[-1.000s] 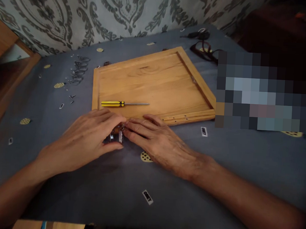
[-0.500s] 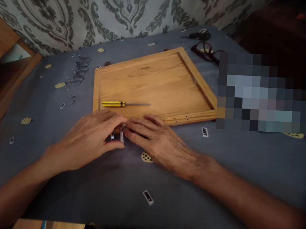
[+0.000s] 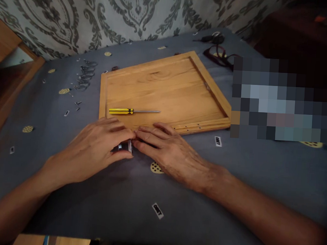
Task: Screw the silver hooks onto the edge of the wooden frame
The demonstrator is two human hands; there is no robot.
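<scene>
Head view shows the left hand [image 3: 96, 153], its grip closed on a small metal fitting [image 3: 125, 147] just before the wooden panel's [image 3: 165, 86] near edge, and the right hand [image 3: 169, 152] with fingertips meeting it, grip not discernible; the fitting is judged best kept low and braced by both hands.

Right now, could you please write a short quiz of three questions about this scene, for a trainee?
1. True or false: the yellow screwdriver lies on the wooden panel.
2. The fingers of the left hand close on: A) a small metal part; B) a pair of glasses; C) a printed label.
3. Fill in: the metal hooks lie on the cloth to the ___ of the panel.

Key: 1 true; 2 A; 3 left.
</scene>
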